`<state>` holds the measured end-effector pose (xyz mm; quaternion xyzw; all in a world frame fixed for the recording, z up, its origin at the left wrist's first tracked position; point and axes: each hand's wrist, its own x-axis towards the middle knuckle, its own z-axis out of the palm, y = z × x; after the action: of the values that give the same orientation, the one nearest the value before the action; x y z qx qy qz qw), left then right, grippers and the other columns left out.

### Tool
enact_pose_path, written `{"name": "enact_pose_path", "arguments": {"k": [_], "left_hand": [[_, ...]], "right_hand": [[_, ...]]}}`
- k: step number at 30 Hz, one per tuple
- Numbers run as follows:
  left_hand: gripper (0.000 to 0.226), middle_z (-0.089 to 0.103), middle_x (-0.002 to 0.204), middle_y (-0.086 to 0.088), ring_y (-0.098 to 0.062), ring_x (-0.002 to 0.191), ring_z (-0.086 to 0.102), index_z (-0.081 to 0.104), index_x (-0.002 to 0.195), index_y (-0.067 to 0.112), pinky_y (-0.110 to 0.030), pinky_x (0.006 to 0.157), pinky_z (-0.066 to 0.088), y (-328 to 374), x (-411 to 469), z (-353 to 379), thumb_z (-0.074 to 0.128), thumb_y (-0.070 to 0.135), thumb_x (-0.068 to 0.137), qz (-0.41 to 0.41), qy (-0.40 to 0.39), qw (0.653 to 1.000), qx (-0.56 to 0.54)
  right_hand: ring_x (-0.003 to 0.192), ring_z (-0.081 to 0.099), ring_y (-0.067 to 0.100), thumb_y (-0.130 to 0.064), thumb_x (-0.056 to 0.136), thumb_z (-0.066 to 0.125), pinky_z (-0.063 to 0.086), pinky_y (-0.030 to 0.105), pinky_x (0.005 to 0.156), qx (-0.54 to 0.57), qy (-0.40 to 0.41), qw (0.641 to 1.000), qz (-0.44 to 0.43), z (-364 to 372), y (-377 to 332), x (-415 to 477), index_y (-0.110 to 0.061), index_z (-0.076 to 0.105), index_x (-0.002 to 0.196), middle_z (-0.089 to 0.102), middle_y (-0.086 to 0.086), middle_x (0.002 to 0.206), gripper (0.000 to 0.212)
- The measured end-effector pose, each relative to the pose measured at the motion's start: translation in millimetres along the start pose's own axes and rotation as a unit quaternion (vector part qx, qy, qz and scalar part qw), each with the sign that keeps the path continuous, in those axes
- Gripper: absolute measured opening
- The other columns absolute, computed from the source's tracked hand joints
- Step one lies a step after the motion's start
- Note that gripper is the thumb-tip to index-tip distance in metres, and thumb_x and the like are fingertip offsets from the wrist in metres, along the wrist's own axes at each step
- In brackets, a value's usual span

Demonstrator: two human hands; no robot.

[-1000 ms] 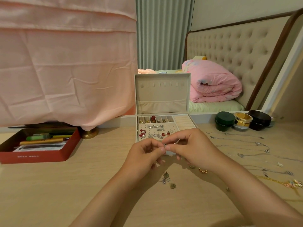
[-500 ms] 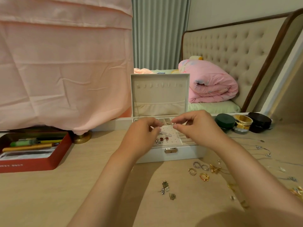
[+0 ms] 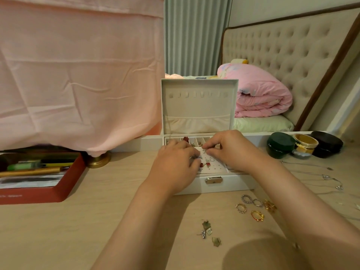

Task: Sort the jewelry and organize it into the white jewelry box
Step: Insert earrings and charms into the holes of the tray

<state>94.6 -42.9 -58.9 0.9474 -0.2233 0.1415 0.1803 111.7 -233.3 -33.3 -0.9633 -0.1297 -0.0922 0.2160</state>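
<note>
The white jewelry box (image 3: pixel 229 185) stands in front of me on the wooden desk, lid up. Both hands are over its perforated earring panel (image 3: pixel 213 165), which holds silver studs and red earrings. My right hand (image 3: pixel 231 150) pinches a small silver earring (image 3: pixel 204 151) at its fingertips over the panel. My left hand (image 3: pixel 174 166) lies beside it with fingers curled at the panel's left edge, touching the earrings there. Several rings (image 3: pixel 255 208) and a few loose earrings (image 3: pixel 208 231) lie on the desk in front of the box.
A red tray (image 3: pixel 44 193) of pens sits at the left under a pink cloth (image 3: pixel 78 75). Green, gold and black round jars (image 3: pixel 303 146) stand at the right. Thin silver necklaces (image 3: pixel 323 177) lie on the desk at the right.
Both hands moved from in front of the box up and forward over the earring panel, then lowered onto it, carrying the small silver earring. The rings on the desk came into view.
</note>
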Motion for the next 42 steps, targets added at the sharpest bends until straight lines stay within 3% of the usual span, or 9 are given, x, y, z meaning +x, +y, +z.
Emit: {"name": "enact_pose_path", "arguments": {"k": [10, 13, 17, 20, 23, 26, 30, 34, 42], "left_hand": [[0.034, 0.058, 0.127, 0.011, -0.016, 0.119, 0.041, 0.063, 0.127, 0.033, -0.036, 0.102, 0.034, -0.8, 0.7, 2.5, 0.047, 0.041, 0.098, 0.001, 0.001, 1.0, -0.019], [0.033, 0.058, 0.126, 0.01, -0.016, 0.118, 0.041, 0.063, 0.126, 0.032, -0.036, 0.101, 0.034, -1.9, 0.4, 3.1, 0.047, 0.04, 0.098, 0.002, 0.006, 1.0, -0.021], [0.033, 0.059, 0.126, 0.01, -0.015, 0.118, 0.042, 0.063, 0.125, 0.033, -0.035, 0.101, 0.034, -1.3, -0.6, 1.4, 0.047, 0.044, 0.099, 0.003, 0.006, 0.999, -0.032], [0.033, 0.058, 0.127, 0.011, -0.014, 0.121, 0.042, 0.064, 0.125, 0.033, -0.034, 0.104, 0.032, 0.4, -1.7, -3.8, 0.05, 0.044, 0.097, 0.011, 0.014, 0.999, -0.041], [0.032, 0.058, 0.122, 0.012, -0.012, 0.119, 0.042, 0.065, 0.123, 0.032, -0.032, 0.103, 0.034, 2.5, -4.5, -12.7, 0.055, 0.043, 0.095, 0.022, 0.042, 0.997, -0.054], [0.026, 0.057, 0.102, 0.014, -0.01, 0.104, 0.047, 0.067, 0.111, 0.033, -0.031, 0.091, 0.039, 7.5, -13.3, -24.1, 0.055, 0.044, 0.091, 0.048, 0.077, 0.994, -0.062], [0.011, 0.056, 0.086, 0.015, -0.004, 0.078, 0.048, 0.06, 0.094, 0.034, -0.027, 0.066, 0.037, 19.8, -36.1, -38.3, 0.056, 0.041, 0.087, 0.058, 0.028, 0.997, -0.046], [0.01, 0.06, 0.084, 0.014, -0.006, 0.077, 0.052, 0.056, 0.089, 0.033, -0.027, 0.064, 0.036, 26.8, -60.5, -40.8, 0.053, 0.042, 0.086, 0.049, -0.042, 0.998, -0.022], [0.014, 0.066, 0.086, 0.014, -0.008, 0.081, 0.058, 0.063, 0.091, 0.035, -0.024, 0.065, 0.039, 17.9, -78.1, -25.4, 0.055, 0.04, 0.081, -0.013, -0.168, 0.985, -0.032]], "right_hand": [[0.1, 0.065, 0.012, -0.026, 0.095, 0.068, 0.054, 0.037, 0.088, -0.081, -0.043, 0.996, -0.015, -2.8, -9.8, 5.2, -0.034, 0.077, 0.11, 0.073, -0.011, 0.108, 0.02], [0.105, 0.065, 0.013, -0.026, 0.095, 0.066, 0.053, 0.036, 0.092, -0.065, -0.021, 0.998, 0.006, -5.6, -10.8, 1.2, -0.033, 0.073, 0.119, 0.071, -0.011, 0.116, 0.026], [0.107, 0.063, 0.013, -0.029, 0.096, 0.063, 0.051, 0.033, 0.088, -0.087, -0.026, 0.996, 0.013, -4.2, -13.9, -5.0, -0.036, 0.076, 0.107, 0.07, -0.013, 0.114, 0.018], [0.111, 0.062, 0.012, -0.027, 0.096, 0.063, 0.051, 0.034, 0.091, -0.072, 0.008, 0.997, 0.015, -9.8, -15.7, -12.6, -0.033, 0.074, 0.114, 0.068, -0.014, 0.118, 0.022], [0.105, 0.062, 0.008, -0.028, 0.095, 0.065, 0.052, 0.033, 0.089, -0.048, 0.043, 0.998, 0.005, -21.2, -22.9, -28.9, -0.033, 0.074, 0.111, 0.068, -0.016, 0.111, 0.019], [0.088, 0.06, -0.001, -0.036, 0.091, 0.068, 0.051, 0.025, 0.077, -0.034, 0.01, 0.999, -0.001, -29.5, -36.1, -56.3, -0.038, 0.075, 0.098, 0.069, -0.021, 0.097, 0.01], [0.078, 0.06, -0.005, -0.038, 0.085, 0.073, 0.049, 0.018, 0.071, -0.024, -0.105, 0.994, -0.01, -24.3, -48.6, -87.7, -0.04, 0.075, 0.089, 0.068, -0.024, 0.084, 0.004], [0.084, 0.063, -0.001, -0.027, 0.084, 0.073, 0.056, 0.029, 0.08, -0.014, -0.17, 0.985, -0.02, -9.5, -48.5, -98.7, -0.042, 0.074, 0.093, 0.069, -0.02, 0.087, 0.017], [0.088, 0.063, 0.0, -0.027, 0.089, 0.071, 0.052, 0.025, 0.082, -0.04, -0.221, 0.972, -0.068, 16.2, -47.3, -102.9, -0.037, 0.077, 0.103, 0.073, -0.018, 0.1, 0.018]]}}
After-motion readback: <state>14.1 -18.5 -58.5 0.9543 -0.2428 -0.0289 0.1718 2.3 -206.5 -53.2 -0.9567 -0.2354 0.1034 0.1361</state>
